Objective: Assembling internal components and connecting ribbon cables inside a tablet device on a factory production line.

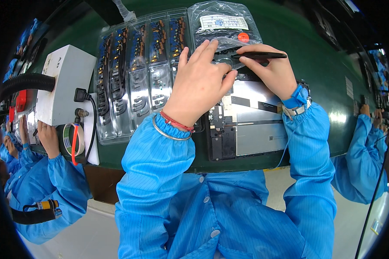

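Note:
My right hand (270,71) pinches a slim black tool (263,55) that looks like tweezers. Its narrow end points left, over the lower edge of a clear plastic bag (224,21) with a white label and a round orange sticker. Beside it my left hand (201,84) lies palm down with fingers stretched out and thumb apart, fingertips at the bag's lower edge. What lies under that palm is hidden. Below both hands is an opened flat electronic device (259,138), with silver panels, black strips and a circuit board along its left side.
Left of my hands, clear plastic trays (138,82) hold rows of small flex-cable parts. Farther left stand a white box (65,82) with a black hose, a black plug (80,95) and a tape roll (73,140). Co-workers in blue sit on both sides of the green bench (307,47).

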Motion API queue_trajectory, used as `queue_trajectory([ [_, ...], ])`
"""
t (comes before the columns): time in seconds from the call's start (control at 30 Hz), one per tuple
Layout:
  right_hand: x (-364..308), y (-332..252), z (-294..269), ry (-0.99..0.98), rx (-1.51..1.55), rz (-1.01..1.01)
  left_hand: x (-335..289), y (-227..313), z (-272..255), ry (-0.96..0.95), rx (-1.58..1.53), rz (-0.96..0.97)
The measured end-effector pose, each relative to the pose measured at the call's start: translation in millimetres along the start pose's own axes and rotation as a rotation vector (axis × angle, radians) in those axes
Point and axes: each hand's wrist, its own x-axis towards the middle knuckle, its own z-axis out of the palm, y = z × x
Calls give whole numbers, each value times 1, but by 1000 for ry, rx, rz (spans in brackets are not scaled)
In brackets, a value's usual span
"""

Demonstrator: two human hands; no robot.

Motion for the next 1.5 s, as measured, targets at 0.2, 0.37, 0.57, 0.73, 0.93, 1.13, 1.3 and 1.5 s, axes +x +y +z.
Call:
queue_trajectory([
  [0.2,1,1,1,-9,4,10,0,-2,1,7,7,9],
  [0.37,-3,-6,-6,26,71,19,1,2,3,4,22,8],
  [0.57,-41,-54,-37,122,49,-49,2,8,-9,76,188,59],
  [0.73,-104,-95,-54,157,-82,-237,-5,17,-36,268,20,104],
  [0.93,-143,-142,-10,24,188,-429,-106,64,-93,298,-1134,-218],
  [1.13,-130,-193,82,-178,561,-573,-239,74,-101,508,-1694,-573],
  [1.3,-143,-218,133,-319,747,-629,-303,72,-108,659,-1745,-637],
  [1.5,-162,-221,151,-453,706,-546,-324,70,-115,728,-1850,-661],
])
